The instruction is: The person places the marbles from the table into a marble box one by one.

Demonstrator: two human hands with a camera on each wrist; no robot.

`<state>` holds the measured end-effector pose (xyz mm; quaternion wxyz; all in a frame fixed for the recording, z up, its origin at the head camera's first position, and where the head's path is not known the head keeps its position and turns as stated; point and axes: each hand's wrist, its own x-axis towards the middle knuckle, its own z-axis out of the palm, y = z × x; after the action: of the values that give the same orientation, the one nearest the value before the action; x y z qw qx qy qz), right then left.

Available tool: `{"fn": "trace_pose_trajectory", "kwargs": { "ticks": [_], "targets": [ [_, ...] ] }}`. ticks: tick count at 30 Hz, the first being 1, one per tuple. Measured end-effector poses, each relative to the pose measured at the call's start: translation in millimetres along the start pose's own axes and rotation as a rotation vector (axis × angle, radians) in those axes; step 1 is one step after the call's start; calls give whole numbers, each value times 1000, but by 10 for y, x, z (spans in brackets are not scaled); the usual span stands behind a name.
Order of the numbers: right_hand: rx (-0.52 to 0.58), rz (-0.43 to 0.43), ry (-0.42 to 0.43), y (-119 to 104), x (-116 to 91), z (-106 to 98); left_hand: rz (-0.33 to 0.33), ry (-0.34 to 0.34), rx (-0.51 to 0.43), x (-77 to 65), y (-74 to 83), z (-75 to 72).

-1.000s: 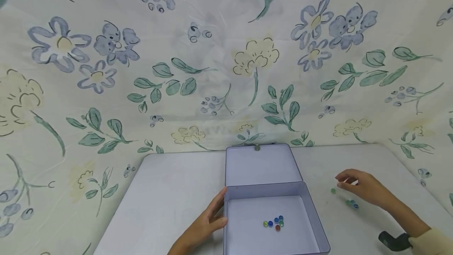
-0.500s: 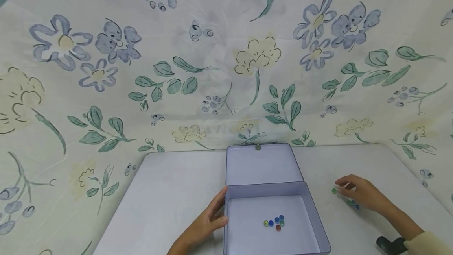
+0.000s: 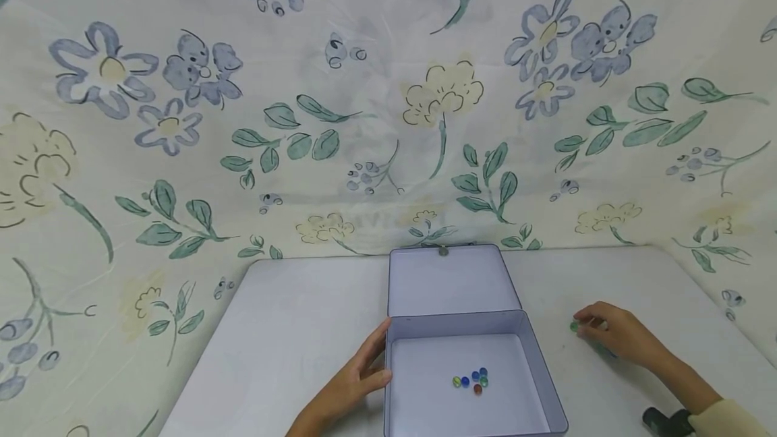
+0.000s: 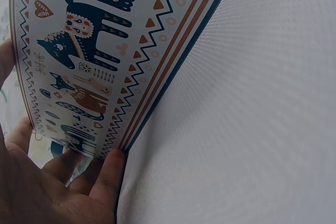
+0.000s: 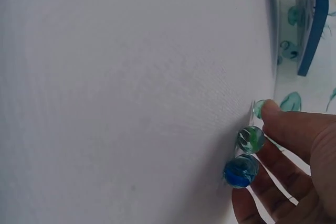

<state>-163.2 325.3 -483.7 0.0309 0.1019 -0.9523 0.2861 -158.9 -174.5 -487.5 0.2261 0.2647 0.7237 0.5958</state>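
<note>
A pale lilac metal box [image 3: 425,417] lies with its hinged lid [image 3: 449,282] laid back. Inside rest several glass marbles [image 3: 478,390], blue, green-yellow and reddish. My left hand [image 3: 352,380] rests against the box's left side, fingers extended; the left wrist view shows them touching its printed outer wall [image 4: 89,72]. Right of the box, my right hand [image 3: 622,334] pinches a green marble [image 3: 573,326] at its thumb and fingertips, at the table surface. Below the thumb in the right wrist view sit a green-swirled marble [image 5: 251,139] and a blue marble [image 5: 241,171], mostly covered by the hand in the head view.
All this stands on a white table [image 3: 303,315]. Behind it rises a floral cloth [image 3: 364,86], which also hangs along both sides. A black object [image 3: 664,421] sits by the right sleeve [image 3: 731,418].
My right hand has lowered and moved slightly left, its fingertips coming onto the green marble and covering the other marbles near it. My left hand and the box stay put.
</note>
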Motion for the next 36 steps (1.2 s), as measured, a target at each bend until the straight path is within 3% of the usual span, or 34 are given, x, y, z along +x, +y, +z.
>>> {"fn": "trace_pose_trajectory", "kwargs": {
  "ticks": [25,36],
  "targets": [
    [-29,9,38,-59,13,65,21,-12,-1,6,-32,-12],
    [-33,-43,56,-47,18,81,7,0,1,6,-33,-5]
  ]
}}
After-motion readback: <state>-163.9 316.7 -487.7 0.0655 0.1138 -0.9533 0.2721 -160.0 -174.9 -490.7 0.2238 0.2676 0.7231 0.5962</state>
